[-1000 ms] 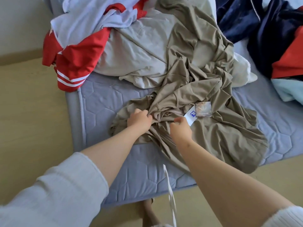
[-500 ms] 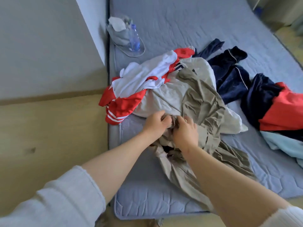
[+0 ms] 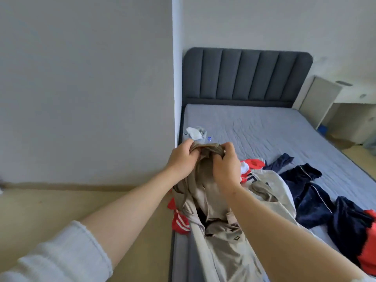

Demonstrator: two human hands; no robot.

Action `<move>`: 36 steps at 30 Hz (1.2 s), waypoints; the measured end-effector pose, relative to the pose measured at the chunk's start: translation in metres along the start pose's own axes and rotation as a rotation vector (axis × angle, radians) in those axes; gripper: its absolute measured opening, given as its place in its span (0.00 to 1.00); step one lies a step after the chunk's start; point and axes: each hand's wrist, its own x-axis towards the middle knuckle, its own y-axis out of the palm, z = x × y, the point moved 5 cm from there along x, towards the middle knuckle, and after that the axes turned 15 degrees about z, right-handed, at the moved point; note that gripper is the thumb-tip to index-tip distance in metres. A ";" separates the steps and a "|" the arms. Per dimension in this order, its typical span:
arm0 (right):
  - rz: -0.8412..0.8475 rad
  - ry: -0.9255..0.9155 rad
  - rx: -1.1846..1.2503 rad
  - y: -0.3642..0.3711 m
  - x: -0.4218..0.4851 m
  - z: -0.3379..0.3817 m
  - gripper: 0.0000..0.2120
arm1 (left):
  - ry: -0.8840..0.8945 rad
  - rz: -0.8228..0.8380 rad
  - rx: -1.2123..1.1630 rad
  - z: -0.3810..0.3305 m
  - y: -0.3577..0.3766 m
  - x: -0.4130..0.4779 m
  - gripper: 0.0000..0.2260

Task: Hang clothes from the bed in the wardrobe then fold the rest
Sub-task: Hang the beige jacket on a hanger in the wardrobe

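Note:
A khaki garment (image 3: pixel 209 192) hangs lifted above the bed (image 3: pixel 264 131), its lower part trailing onto the mattress. My left hand (image 3: pixel 182 159) and my right hand (image 3: pixel 226 164) both grip its bunched top edge, close together. Under and beside it lies a pile: a pale beige piece (image 3: pixel 278 192), a red and white striped garment (image 3: pixel 180 221), and dark navy clothes (image 3: pixel 307 192). A red item (image 3: pixel 368 247) lies at the far right. No wardrobe is in view.
A wall corner (image 3: pixel 177 78) juts out left of the bed, with wooden floor (image 3: pixel 61 210) below it. A dark padded headboard (image 3: pixel 246 76) stands at the back. A small bottle and white cloth (image 3: pixel 196 133) lie near the mattress's left edge. White furniture (image 3: pixel 325 98) stands at right.
Both hands gathered the khaki garment's edge and raised it off the mattress. The view tilted up from the pile, now showing the headboard and walls.

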 end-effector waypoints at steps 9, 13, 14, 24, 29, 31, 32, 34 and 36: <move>0.029 -0.330 0.040 0.083 -0.023 0.181 0.05 | 0.041 -0.320 0.244 -0.043 -0.212 -0.065 0.04; 0.130 -0.459 -0.017 0.140 -0.040 0.242 0.11 | 0.031 -0.394 -0.072 -0.029 -0.296 -0.110 0.08; 0.149 -0.470 -0.048 0.153 -0.042 0.253 0.13 | 0.046 -0.383 -0.048 -0.024 -0.314 -0.123 0.06; 0.351 -0.472 0.072 0.301 -0.077 0.340 0.08 | -0.406 -0.410 0.384 0.066 -0.455 -0.251 0.10; 0.594 -0.548 0.250 0.384 -0.115 0.366 0.11 | -0.400 -0.606 -0.253 0.121 -0.481 -0.310 0.04; 0.728 -0.551 0.334 0.414 -0.128 0.375 0.10 | -0.262 -0.562 -0.466 0.124 -0.482 -0.317 0.06; 0.785 -0.560 0.349 0.428 -0.135 0.380 0.09 | -0.217 -0.510 -0.516 0.124 -0.483 -0.320 0.10; 0.866 -0.605 0.352 0.455 -0.147 0.392 0.08 | -0.193 -0.472 -0.559 0.129 -0.489 -0.328 0.12; 0.923 -0.651 0.363 0.480 -0.154 0.402 0.10 | -0.214 -0.621 -0.585 0.143 -0.506 -0.342 0.04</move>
